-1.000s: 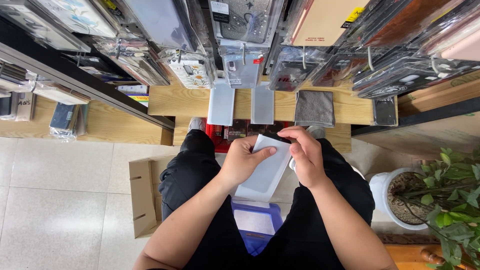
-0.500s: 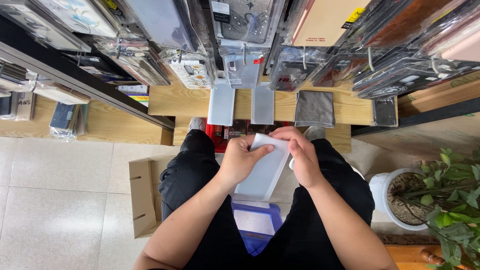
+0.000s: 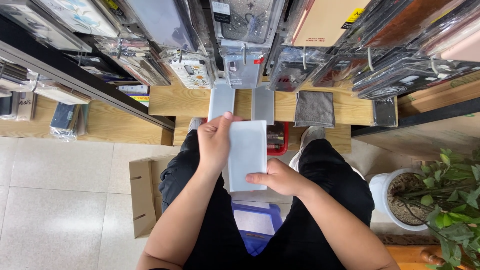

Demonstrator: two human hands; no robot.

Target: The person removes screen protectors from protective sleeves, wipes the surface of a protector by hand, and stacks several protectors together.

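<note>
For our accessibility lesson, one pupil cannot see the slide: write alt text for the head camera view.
Seen from above, a seated person in black trousers holds a flat, pale grey rectangular packet upright with both hands: the left hand grips its left edge, the right hand its lower right corner. Ahead, a low wooden shelf holds a folded grey cloth, with packaged phone cases hanging above.

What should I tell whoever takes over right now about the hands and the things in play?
Left hand: grips the white flat packet along its left edge, thumb at the top.
Right hand: holds the packet's lower right corner.
The packet is upright over the lap, in front of the wooden shelf. Two similar pale packets lie side by side on the shelf, a grey cloth to their right. A red tray sits below the shelf edge, and a blue stool shows between the knees.
Done: packet in both hands. Left: I cannot tell from this view.
</note>
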